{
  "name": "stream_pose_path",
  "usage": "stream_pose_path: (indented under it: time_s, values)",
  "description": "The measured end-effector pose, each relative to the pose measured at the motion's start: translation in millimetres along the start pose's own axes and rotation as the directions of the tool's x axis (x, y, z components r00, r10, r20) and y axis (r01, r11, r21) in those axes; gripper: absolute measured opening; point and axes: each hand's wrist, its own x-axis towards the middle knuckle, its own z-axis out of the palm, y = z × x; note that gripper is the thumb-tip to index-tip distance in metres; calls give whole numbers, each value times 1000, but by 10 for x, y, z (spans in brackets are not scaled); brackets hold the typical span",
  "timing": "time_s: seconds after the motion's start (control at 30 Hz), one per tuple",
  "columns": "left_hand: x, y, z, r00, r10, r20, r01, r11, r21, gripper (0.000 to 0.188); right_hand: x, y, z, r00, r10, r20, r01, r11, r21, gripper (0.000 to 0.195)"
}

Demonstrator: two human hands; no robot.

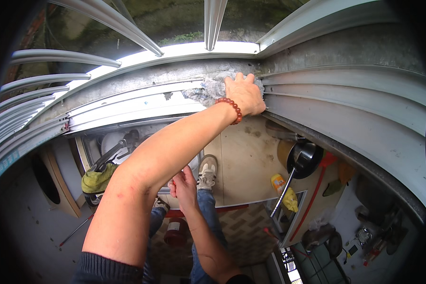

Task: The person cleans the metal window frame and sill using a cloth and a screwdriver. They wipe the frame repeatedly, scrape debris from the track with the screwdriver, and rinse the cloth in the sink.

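Note:
My left hand (244,93), with a red bead bracelet at the wrist, presses on a matted grey rag (211,88). The rag lies over the right end of the white metal window track (135,103), against the side frame (340,90). Its part under the palm is hidden. Lower down, below the left forearm, my right hand (184,186) hangs with curled fingers; a bit of red shows at them, and whether they hold something cannot be told.
White window bars (214,25) stand beyond the sill. Below are a sink with a faucet (119,145), a green cloth (97,179), a black pan (304,159), a yellow bottle (278,183) and a red bucket (176,232). My shoe (207,170) is on the tan counter (241,163).

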Motion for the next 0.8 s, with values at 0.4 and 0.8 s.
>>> stream_pose_path:
  time_s: [0.4,0.8]
  values:
    - [-157,27,-131,984,178,21,-179,982,66,28,91,-33,3,996,80,-47,-85,992,-96,40]
    - [-379,-65,149,842,416,-344,-431,902,37,29,58,-38,-57,995,73,-64,-76,996,-45,41]
